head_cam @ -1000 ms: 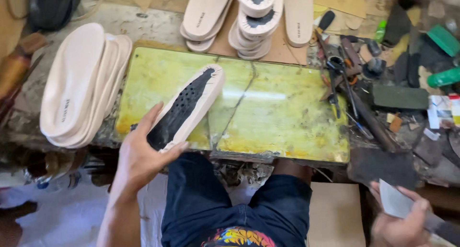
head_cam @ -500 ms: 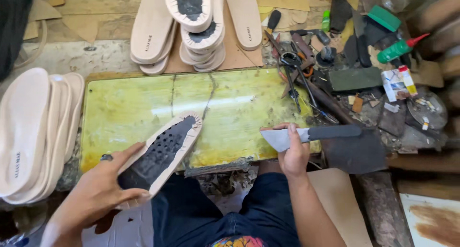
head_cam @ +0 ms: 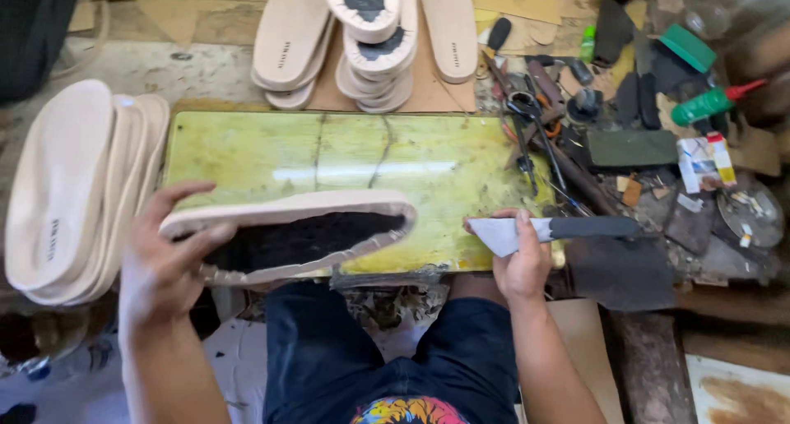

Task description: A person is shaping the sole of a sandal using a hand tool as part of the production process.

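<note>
In front of you lies the big yellow-green glossy cutting slab (head_cam: 271, 157), cracked down its middle and set into the worn workbench. To your left, just beside the slab's edge, rests a stack of plain beige foam insoles (head_cam: 70, 185), and at the far side of the bench sits another pile of beige insoles with dark patches (head_cam: 374, 41). Over the slab's near edge you hold the long beige shoe sole with the black textured inside (head_cam: 300, 235), tilted on its side with its toe pointing right. Your left hand (head_cam: 160, 264) grips its heel end, thumb on the upper rim and fingers curled under. Your right hand (head_cam: 522, 255) is closed around a flat grey blade with a dark handle (head_cam: 547, 229), near the toe but apart from it. Right of the slab, the bench holds a green squeeze bottle with a red nozzle (head_cam: 706, 103).
</note>
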